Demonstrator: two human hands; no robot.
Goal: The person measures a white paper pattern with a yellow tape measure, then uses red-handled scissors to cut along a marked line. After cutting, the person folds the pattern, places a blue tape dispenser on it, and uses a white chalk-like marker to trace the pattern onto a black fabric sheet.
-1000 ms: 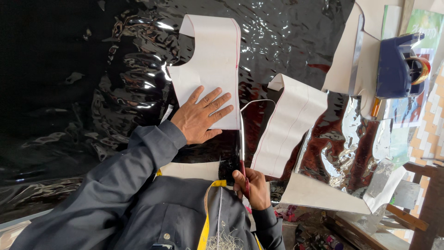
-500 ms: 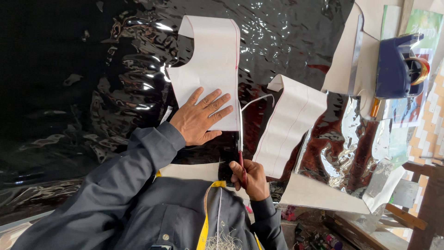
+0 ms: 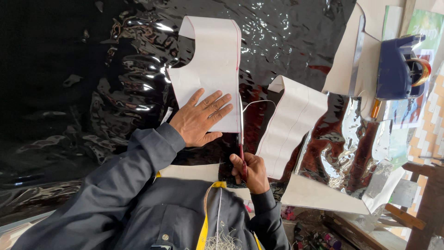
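My left hand (image 3: 200, 118) lies flat, fingers spread, on a white paper pattern piece (image 3: 210, 65) laid over glossy black material (image 3: 69, 83). My right hand (image 3: 249, 172) grips a thin red marking pencil (image 3: 241, 150), its tip against the pattern's right edge just below my left fingers. A red line runs up that edge. A second white pattern piece (image 3: 289, 125) lies to the right, curled at its top.
A blue tape dispenser (image 3: 400, 69) sits at the upper right beside a metal ruler (image 3: 357, 55) on pale card. Crinkled shiny film (image 3: 342, 153) covers the right side. A yellow measuring tape (image 3: 203, 227) hangs at my chest. A wooden frame (image 3: 423, 199) stands at the lower right.
My right hand has moved the pencil slightly upward along the pattern's right edge. The left hand stays pressed on the paper.
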